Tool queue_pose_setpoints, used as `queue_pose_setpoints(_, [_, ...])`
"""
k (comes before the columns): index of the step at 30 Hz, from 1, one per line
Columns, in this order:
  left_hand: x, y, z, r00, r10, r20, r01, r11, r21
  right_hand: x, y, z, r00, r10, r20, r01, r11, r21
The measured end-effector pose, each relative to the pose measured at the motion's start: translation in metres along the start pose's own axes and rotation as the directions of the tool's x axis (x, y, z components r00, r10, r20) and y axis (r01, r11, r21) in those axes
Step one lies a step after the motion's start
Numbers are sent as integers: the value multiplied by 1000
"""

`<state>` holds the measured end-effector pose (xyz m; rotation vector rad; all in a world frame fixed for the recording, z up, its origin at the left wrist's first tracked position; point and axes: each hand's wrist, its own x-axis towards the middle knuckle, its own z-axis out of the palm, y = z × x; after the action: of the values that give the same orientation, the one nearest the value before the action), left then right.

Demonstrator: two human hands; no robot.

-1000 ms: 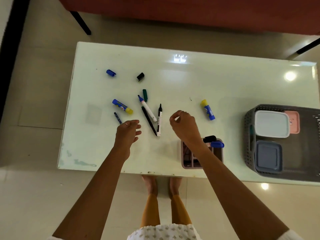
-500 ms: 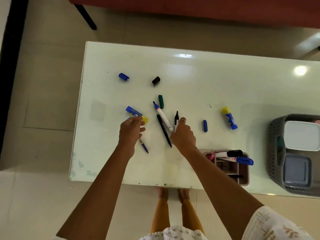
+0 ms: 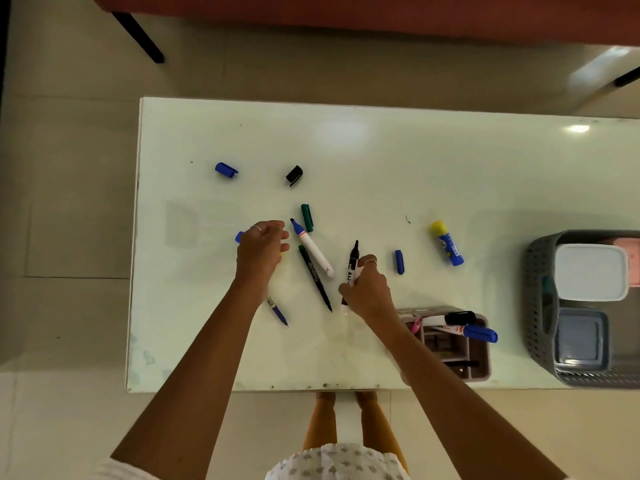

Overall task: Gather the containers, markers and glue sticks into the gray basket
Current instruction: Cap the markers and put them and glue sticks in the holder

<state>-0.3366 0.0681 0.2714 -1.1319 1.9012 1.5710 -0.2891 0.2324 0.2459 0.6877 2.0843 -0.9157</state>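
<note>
My right hand (image 3: 367,292) is shut on an uncapped black-tipped white marker (image 3: 352,261), its tip pointing away from me. My left hand (image 3: 261,251) curls over a blue and yellow glue stick (image 3: 239,237), which it mostly hides. Between the hands lie a blue-tipped white marker (image 3: 313,249) and a thin green pen (image 3: 315,277). A thin blue pen (image 3: 277,311) lies under my left wrist. A second glue stick (image 3: 446,247) lies further right. The gray basket (image 3: 535,296) at the right edge holds white (image 3: 590,271), blue (image 3: 581,336) and pink (image 3: 632,251) lidded containers.
Loose caps lie on the white table (image 3: 381,161): blue (image 3: 225,169), black (image 3: 294,174), green (image 3: 307,217) and another blue (image 3: 400,261). A pinkish organizer caddy (image 3: 479,368) holding markers stands at the near edge beside the basket. Red furniture stands beyond the table.
My right hand has closed on the black-tipped marker and lifted its rear end. My left hand moved up over the glue stick. The view shifted so things sit further right.
</note>
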Motion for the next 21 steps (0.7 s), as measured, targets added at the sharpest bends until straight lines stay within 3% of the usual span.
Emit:
queue_pose_setpoints(5, [-6,-1,31,994,93,56,-101,982,158,-20,8,-23,991,129,28,-132,959,251])
queue_pose_setpoints(8, [-12,-2,65,993,73,92,-92,973,214,-35,19,-42,984,181,-1,-169,922,350])
queue_pose_setpoints(15, [-44,-8,150,974,32,223,-123,905,408,-43,29,-90,979,203,-25,-174,891,419])
queue_pose_setpoints(21, [-54,-21,140,988,65,143,-116,914,389,-41,29,-107,987,162,23,-160,924,347])
